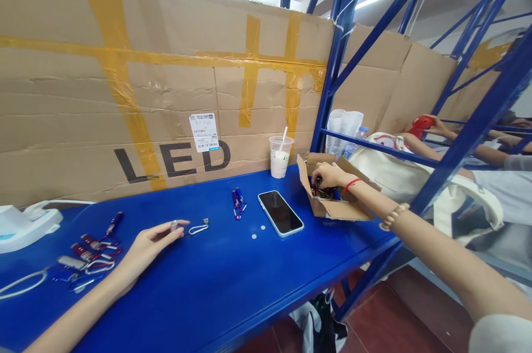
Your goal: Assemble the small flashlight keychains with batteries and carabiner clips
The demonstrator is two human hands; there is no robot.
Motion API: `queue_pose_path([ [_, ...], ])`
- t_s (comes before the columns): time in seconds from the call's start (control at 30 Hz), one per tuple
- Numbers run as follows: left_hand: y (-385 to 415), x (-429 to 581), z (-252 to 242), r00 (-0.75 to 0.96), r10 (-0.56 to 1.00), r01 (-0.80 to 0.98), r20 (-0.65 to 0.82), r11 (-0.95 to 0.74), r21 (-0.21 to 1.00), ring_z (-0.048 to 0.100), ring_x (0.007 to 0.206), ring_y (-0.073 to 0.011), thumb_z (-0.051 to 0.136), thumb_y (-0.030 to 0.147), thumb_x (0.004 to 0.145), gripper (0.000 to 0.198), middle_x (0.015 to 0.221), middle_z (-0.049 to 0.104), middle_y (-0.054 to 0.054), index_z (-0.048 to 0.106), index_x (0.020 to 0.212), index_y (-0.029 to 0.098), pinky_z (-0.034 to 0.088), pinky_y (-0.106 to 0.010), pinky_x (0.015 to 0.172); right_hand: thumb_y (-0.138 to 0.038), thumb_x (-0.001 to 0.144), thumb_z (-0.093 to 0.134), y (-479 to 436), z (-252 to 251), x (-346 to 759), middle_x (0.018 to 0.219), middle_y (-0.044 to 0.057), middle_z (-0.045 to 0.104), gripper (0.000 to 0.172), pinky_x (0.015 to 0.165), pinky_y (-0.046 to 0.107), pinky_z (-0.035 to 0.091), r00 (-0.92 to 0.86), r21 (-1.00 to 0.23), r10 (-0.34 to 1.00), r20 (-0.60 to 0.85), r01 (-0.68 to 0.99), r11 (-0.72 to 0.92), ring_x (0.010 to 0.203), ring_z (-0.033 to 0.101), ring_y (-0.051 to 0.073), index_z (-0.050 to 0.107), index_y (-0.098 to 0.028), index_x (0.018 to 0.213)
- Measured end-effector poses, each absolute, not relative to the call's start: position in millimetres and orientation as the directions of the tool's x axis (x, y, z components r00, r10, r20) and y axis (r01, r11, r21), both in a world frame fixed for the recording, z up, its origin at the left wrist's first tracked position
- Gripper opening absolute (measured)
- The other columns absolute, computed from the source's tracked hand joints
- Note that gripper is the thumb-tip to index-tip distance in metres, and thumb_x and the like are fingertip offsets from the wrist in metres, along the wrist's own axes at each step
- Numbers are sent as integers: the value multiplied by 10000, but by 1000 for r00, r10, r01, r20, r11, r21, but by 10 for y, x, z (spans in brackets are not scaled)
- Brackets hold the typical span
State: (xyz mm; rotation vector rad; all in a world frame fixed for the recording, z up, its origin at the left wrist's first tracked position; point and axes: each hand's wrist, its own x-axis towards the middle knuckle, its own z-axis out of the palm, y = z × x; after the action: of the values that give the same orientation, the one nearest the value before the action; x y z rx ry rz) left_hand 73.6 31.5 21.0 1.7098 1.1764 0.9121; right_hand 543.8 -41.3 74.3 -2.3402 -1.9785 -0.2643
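Observation:
My left hand [147, 247] rests on the blue table [216, 281] and pinches a small silver cap [174, 225] between thumb and fingertips. A silver carabiner clip [198, 228] lies just right of it. My right hand [330, 174] reaches into a small open cardboard box [332, 206] at the table's right end, fingers closed on a small dark item I cannot make out. A red string and a bead bracelet sit on that arm.
Several small keychain flashlights [93, 253] lie at the left, and two blue ones [238, 201] in the middle. A phone [280, 212] lies face up, a plastic cup [280, 156] behind it. Cardboard marked LED forms the back wall. Blue rack posts [332, 81] and another person's arms [457, 145] are at right.

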Motion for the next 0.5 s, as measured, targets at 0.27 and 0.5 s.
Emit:
queue_pose_path([
  [0.27, 346, 694, 259, 344, 938, 350, 44, -171, 921, 625, 875, -243, 691, 561, 576, 546, 843, 709, -63, 709, 976, 189, 499, -297, 770, -260, 722, 588, -319, 652, 5321, 816, 49, 708, 157, 629, 240, 437, 215, 146, 976, -28, 967, -209, 765, 633, 198, 737, -215, 748],
  [0.5, 342, 715, 232, 370, 926, 322, 72, -201, 925, 607, 808, -205, 674, 519, 626, 490, 809, 694, -54, 710, 962, 165, 464, -272, 748, -270, 722, 576, -390, 607, 5253, 828, 124, 698, 197, 604, 286, 433, 245, 181, 969, -11, 954, -239, 753, 640, 243, 722, -146, 768],
])
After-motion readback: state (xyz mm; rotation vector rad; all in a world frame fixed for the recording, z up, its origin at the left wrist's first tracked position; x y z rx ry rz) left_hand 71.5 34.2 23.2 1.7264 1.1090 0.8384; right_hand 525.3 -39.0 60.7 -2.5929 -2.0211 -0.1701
